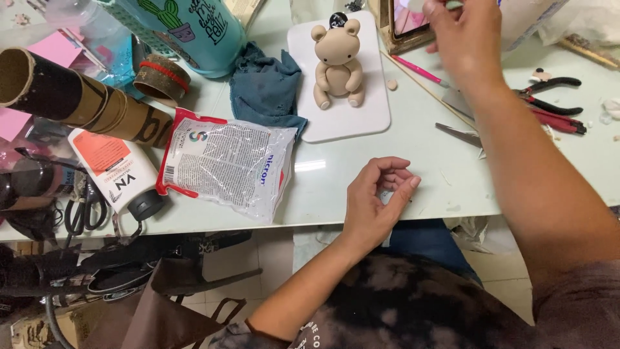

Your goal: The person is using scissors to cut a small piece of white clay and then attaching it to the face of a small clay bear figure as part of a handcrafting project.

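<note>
While the left hand (376, 197) curls loosely (empty), right-hand fingers (445, 11) pinch something pale beyond the clay bear (336, 63).

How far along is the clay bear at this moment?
Done: the beige clay bear sits whole on the white board, with head, ears, body, arms and legs joined. In hand: the right hand is raised beyond the board, pinching something small and pale; the left hand rests curled at the table edge. Left: the bear's face looks blank, and a small clay bit lies loose beside it.
</note>
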